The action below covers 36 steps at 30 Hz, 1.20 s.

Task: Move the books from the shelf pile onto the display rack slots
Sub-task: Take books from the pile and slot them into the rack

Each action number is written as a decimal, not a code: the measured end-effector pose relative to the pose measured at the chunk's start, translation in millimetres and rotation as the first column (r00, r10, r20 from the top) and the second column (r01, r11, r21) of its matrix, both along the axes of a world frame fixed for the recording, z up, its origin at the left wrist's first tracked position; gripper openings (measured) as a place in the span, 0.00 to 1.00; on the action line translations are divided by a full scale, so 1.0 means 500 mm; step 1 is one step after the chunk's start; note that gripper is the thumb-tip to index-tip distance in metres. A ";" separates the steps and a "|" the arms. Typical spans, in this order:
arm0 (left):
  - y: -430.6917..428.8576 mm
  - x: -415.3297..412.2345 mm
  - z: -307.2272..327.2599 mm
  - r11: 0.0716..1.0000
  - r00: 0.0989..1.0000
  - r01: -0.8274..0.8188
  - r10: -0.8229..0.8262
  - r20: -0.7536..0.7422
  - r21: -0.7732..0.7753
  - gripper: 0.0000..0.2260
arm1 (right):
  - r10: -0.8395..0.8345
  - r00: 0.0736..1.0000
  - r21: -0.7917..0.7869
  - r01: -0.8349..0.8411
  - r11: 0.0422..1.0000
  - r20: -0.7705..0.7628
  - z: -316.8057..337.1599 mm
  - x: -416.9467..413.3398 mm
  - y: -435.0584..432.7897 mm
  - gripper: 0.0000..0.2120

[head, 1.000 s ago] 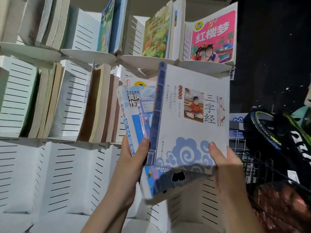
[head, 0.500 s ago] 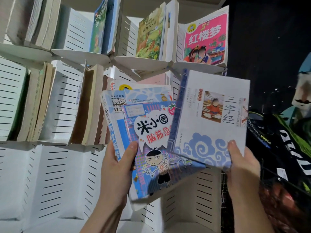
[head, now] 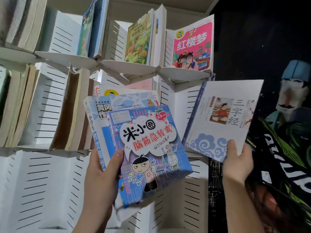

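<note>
My left hand (head: pixel 102 179) grips a small stack of books by its lower left edge. On top lies a blue cartoon book (head: pixel 149 148), and behind it a thick blue-and-white book (head: pixel 96 115). My right hand (head: pixel 237 163) pinches the bottom corner of a thin white book with blue cloud swirls (head: pixel 222 118), held tilted to the right of the stack and apart from it. Both are in front of the white display rack (head: pixel 42 174), beside an open middle-row slot (head: pixel 183 101).
Upper rack slots hold a pink-covered book (head: pixel 191 46), a green jungle book (head: pixel 138 37) and blue books (head: pixel 90 26). Middle-left slots hold several beige books (head: pixel 20 105). The slotted bottom-row panels show no books. A dark bag with white lettering (head: pixel 282 157) hangs at right.
My right hand has slid the white cloud book off the stack and carried it right, uncovering the cartoon book. My left hand keeps hold of the stack.
</note>
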State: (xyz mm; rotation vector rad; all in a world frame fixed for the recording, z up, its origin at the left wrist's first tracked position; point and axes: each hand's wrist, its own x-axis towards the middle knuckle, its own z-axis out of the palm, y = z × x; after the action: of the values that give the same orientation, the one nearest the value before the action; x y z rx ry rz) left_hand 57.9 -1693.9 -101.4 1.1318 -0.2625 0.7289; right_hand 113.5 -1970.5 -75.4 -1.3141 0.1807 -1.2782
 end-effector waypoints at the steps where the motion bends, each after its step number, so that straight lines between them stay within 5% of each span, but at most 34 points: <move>1: 0.000 0.000 0.000 1.000 1.000 -0.004 0.004 0.000 -0.002 0.12 | 0.001 1.000 -0.022 -0.001 1.000 -0.013 -0.001 0.010 0.006 0.11; 9: -0.013 -0.007 0.005 0.999 0.999 -0.035 0.035 -0.020 0.007 0.15 | -0.093 0.976 -0.214 0.050 0.976 -0.196 -0.001 0.084 0.023 0.12; 12: -0.018 -0.009 0.009 0.999 0.999 -0.038 0.038 -0.021 0.000 0.16 | -0.239 0.900 -0.365 0.098 0.926 -0.365 -0.006 0.119 0.026 0.18; 15: -0.021 -0.009 0.010 0.999 0.999 -0.041 0.041 -0.017 0.017 0.15 | -0.244 0.823 -0.355 0.056 0.933 -0.513 0.006 0.131 0.022 0.27; 18: -0.027 -0.006 0.010 0.999 0.999 -0.042 0.043 -0.018 0.018 0.12 | -0.160 0.821 -0.289 -0.006 0.957 -0.548 0.022 0.101 0.017 0.38; 21: -0.033 -0.004 0.011 0.999 0.999 -0.038 0.039 -0.024 0.008 0.09 | -0.107 0.945 -0.122 0.072 0.990 -0.309 0.027 0.029 0.034 0.36; 23: -0.037 -0.004 0.012 0.999 0.999 -0.035 0.035 -0.029 0.012 0.09 | 0.133 0.982 -0.024 -0.137 0.990 -0.134 0.026 -0.031 0.062 0.28; 25: -0.038 -0.005 0.010 0.999 0.999 -0.030 0.030 -0.019 0.015 0.10 | 0.484 0.861 -0.094 -0.501 0.860 -0.154 0.019 -0.085 0.094 0.23; 28: -0.040 -0.012 0.012 0.999 1.000 -0.016 0.016 0.001 0.030 0.13 | 0.690 0.587 -0.186 -0.802 0.568 -0.424 0.003 -0.107 0.119 0.19; 32: -0.043 -0.021 0.011 0.997 0.999 -0.023 0.020 0.045 0.068 0.17 | 0.667 0.635 -0.159 -0.760 0.630 -0.389 -0.031 -0.078 0.126 0.08; 36: -0.044 -0.017 0.004 0.995 0.998 -0.051 0.048 0.029 0.082 0.19 | 0.746 0.639 0.110 -0.741 0.663 -0.188 -0.049 -0.051 0.112 0.06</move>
State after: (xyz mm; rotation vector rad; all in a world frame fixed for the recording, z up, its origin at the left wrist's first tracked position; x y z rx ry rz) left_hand 49.3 -1715.7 -99.3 1.2108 -0.2903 0.7835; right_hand 88.0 -1914.7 -100.1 -1.2991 -0.1959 -0.4099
